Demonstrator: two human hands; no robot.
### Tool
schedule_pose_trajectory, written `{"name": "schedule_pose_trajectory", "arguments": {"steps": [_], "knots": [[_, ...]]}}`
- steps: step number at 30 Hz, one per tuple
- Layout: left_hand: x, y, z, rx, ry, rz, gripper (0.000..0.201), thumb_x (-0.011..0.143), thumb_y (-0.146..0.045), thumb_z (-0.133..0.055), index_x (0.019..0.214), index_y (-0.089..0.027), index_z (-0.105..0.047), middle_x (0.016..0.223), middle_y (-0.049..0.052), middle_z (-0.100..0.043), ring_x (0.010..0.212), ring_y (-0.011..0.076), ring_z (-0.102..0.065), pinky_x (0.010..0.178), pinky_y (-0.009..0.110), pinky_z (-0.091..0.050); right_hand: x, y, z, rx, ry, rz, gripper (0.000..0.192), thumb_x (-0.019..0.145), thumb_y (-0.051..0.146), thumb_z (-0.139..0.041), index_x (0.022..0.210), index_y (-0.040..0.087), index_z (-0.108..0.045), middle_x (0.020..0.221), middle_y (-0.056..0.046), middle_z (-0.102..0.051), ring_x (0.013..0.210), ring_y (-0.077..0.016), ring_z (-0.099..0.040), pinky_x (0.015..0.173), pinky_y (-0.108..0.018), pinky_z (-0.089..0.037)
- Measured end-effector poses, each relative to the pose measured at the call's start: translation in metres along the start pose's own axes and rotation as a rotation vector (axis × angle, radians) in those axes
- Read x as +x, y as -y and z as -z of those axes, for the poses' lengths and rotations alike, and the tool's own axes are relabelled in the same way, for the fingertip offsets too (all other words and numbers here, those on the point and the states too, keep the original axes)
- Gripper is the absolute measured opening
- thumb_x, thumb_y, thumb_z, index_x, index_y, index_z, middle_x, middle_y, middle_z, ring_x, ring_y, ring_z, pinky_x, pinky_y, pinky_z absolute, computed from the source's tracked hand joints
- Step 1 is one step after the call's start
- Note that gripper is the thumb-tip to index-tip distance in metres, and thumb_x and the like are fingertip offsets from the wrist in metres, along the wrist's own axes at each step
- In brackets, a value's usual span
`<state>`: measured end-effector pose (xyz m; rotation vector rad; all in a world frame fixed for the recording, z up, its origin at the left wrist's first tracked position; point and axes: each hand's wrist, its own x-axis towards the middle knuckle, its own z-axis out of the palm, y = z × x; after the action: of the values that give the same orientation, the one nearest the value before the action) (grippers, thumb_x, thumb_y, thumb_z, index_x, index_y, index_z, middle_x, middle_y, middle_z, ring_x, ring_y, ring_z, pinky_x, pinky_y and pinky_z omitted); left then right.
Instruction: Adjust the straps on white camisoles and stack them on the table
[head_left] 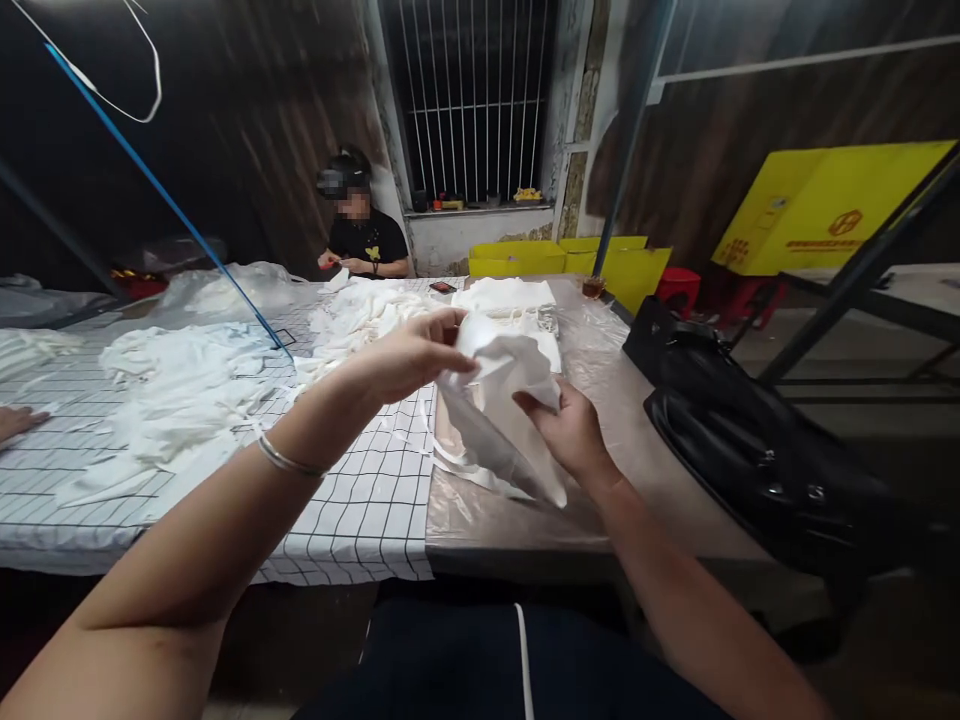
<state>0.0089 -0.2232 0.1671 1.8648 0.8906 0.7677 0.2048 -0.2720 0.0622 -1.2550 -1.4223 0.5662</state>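
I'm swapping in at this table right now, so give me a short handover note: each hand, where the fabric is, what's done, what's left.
Left hand: pinching the top of a white fabric piece.
Right hand: gripping the same piece from below, held above the table.
Loose white pieces are heaped on the checked cloth; a neat stack lies further back.
Done versus left: I cannot tell which heap is finished.
Another person sits at the far end.

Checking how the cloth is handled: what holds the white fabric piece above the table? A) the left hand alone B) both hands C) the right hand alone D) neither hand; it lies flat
B: the left hand pinches the top of the white fabric piece while the right hand grips its lower side, lifted off the table.
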Motion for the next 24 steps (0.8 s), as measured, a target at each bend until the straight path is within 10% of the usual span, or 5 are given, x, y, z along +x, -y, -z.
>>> {"name": "schedule_pose_trajectory", "arguments": {"steps": [6,11,18,24], "knots": [[0.001,0.066,-0.016,0.926,-0.315,-0.042,0.041,0.069,0.001,-0.049,0.102,-0.016,-0.065,0.107,0.012,-0.060,0.099,0.0270,-0.060,0.083,0.036,-0.049,0.016,0.001,0.054,-0.463,-0.269,0.172,0.011,0.074,0.028,-0.060,0.068,0.019,-0.057,0.057,0.001,-0.054,0.056,-0.0120,-0.046,0.058,-0.024,-0.034],[-0.003,0.091,0.003,0.896,-0.159,0.212,0.028,0.065,-0.005,-0.057,0.088,-0.018,-0.067,0.089,0.006,-0.064,0.084,0.0237,-0.062,0.070,0.030,-0.048,0.038,0.007,0.106,-0.678,-0.248,0.049,0.009,0.066,0.022,-0.066,0.064,0.019,-0.058,0.054,0.002,-0.053,0.052,-0.0116,-0.044,0.054,-0.025,-0.030],[0.006,0.062,0.047,0.397,0.060,0.319,0.011,0.061,-0.022,-0.070,0.071,-0.018,-0.069,0.061,0.002,-0.060,0.057,0.0156,-0.057,0.053,0.026,-0.045,0.081,-0.011,0.143,-0.538,0.156,-0.211,0.028,0.056,0.031,-0.084,0.061,0.017,-0.061,0.047,0.002,-0.052,0.046,-0.0097,-0.045,0.046,-0.023,-0.029],[0.082,0.000,0.090,0.350,-0.405,0.351,0.008,0.072,-0.006,-0.069,0.078,-0.005,-0.065,0.068,0.003,-0.055,0.074,0.0150,-0.061,0.070,0.030,-0.047,0.156,0.025,0.134,-0.350,0.046,-0.356,0.019,0.075,0.016,-0.069,0.063,0.009,-0.055,0.050,0.004,-0.052,0.040,0.0005,-0.038,0.047,-0.021,-0.025]]}}
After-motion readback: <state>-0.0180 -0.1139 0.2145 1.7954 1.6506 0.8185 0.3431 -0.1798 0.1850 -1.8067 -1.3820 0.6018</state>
